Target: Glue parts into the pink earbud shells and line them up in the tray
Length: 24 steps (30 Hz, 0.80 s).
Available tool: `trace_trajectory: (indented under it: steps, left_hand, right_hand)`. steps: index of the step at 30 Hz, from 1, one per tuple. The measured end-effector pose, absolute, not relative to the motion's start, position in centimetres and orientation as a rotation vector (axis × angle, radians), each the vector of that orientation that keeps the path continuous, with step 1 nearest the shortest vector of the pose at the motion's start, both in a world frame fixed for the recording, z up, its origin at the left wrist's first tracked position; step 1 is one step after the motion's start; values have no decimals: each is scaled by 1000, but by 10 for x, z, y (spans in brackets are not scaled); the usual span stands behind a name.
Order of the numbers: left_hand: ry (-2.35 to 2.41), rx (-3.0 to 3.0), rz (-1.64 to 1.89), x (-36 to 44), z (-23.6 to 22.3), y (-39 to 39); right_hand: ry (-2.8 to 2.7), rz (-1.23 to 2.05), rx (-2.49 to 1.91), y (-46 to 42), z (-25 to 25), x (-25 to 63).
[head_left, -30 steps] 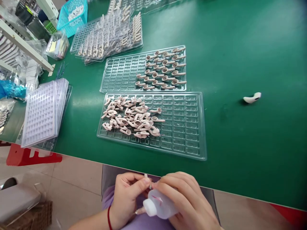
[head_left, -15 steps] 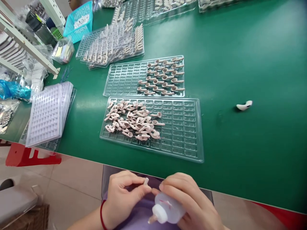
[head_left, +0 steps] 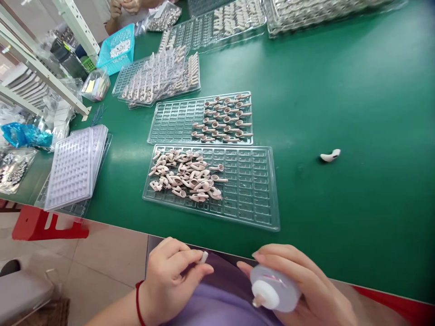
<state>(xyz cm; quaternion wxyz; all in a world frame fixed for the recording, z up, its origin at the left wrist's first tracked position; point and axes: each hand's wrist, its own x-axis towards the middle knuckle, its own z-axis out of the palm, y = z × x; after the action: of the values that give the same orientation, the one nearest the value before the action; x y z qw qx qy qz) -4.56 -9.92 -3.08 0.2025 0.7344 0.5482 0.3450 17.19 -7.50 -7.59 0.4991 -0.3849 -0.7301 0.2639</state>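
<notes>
"While the left hand pinches a small white piece, what has the right hand?"

"A bottle, clasped round its side, nozzle clear of the piece."

"Much remaining?"

"Plenty, I'd say: loose shells heap the left of the near tray, while the next tray beyond has rows only on its right."

Bare left hand, bare right hand, thin red band around left wrist, purple clothing
</notes>
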Motion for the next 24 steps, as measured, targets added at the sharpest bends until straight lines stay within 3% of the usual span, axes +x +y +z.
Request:
trace_trajectory:
  steps: [15,24]
  left_hand:
    - [1481,2066,908,-41,-17,-72]
    - [1386,2320,1010,-71,-8,88]
  right_hand:
    - [-1680,571,-1027,-65,-83,187]
    - [-1560,472,-1130,-53,-88,191]
